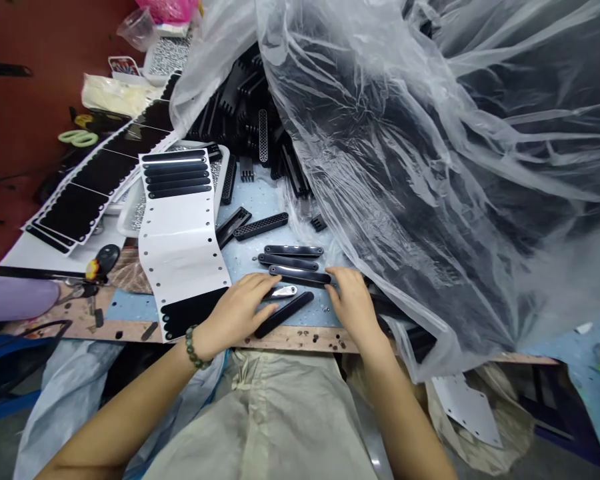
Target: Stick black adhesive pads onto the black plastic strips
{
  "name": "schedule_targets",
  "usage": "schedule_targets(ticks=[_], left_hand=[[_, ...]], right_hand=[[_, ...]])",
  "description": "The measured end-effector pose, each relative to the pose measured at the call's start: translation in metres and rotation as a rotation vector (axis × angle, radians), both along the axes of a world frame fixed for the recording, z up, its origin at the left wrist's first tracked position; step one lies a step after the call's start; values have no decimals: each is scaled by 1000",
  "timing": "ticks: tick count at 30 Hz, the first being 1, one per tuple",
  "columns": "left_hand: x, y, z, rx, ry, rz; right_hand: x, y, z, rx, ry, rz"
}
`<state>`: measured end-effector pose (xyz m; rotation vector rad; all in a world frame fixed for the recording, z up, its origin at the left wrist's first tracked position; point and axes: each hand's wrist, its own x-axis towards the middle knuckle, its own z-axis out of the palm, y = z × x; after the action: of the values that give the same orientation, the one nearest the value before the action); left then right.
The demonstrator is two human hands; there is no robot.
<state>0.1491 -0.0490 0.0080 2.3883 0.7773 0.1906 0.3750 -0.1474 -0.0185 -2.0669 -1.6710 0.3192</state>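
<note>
Several narrow black plastic strips with rounded ends lie on the blue work surface between my hands. My right hand (354, 307) has its thumb and index finger around the right end of a glossy black strip (301, 275). My left hand (240, 312), with a green bead bracelet at the wrist, has its fingers apart. Its index fingertip is by that strip's left part. A shiny strip (289, 291) shows between left thumb and index finger, partly hidden by the hand. Below it lies a matte black strip (285, 315). Two more strips (293, 251) lie just above.
A white backing sheet (183, 233) with black stickers lies left, over a tray of small metal parts (135, 210). Clear plastic sheeting (390, 133) covers black parts at right. More sticker sheets (103, 170) and scissors (78, 137) are farther left. Ridged black pieces (261, 226) lie ahead.
</note>
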Motion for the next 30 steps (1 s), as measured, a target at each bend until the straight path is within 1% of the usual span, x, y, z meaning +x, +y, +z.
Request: schedule_targets(ticks=[3, 6, 8, 11, 13, 14, 16, 18, 19, 21, 23, 24, 25, 27, 30], left_hand=[[-1, -9, -1, 147, 34, 15], [1, -20, -10, 268, 123, -31], [4, -21, -16, 328, 165, -31], [8, -12, -19, 391, 213, 37], [10, -2, -19, 400, 232, 80], [11, 3, -19, 394, 238, 93], [14, 11, -20, 374, 237, 97], [16, 17, -21, 340, 223, 77], [17, 19, -21, 320, 211, 68], [18, 21, -24, 275, 174, 60], [19, 21, -27, 245, 128, 63], [20, 21, -28, 239, 114, 63], [20, 20, -30, 238, 108, 62], [20, 20, -32, 241, 117, 62], [21, 20, -32, 224, 113, 67]], right_hand=[[0, 2, -6, 7, 35, 38], [-1, 5, -10, 42, 113, 115], [-1, 10, -10, 83, 167, 148], [-3, 25, -8, 156, 186, 90], [-5, 39, -7, 158, 146, 85], [-7, 45, -7, 137, 121, 120], [-10, 55, -8, 75, 97, 238], [-13, 57, -8, 36, 122, 349], [-15, 56, -7, 40, 139, 358], [-21, 48, -5, 74, 134, 268], [-32, 37, -5, 83, 68, 191], [-39, 32, -6, 63, 21, 201], [-46, 26, -8, 28, -16, 257], [-57, 16, -13, -31, -75, 306], [-60, 3, -20, -81, -127, 254]])
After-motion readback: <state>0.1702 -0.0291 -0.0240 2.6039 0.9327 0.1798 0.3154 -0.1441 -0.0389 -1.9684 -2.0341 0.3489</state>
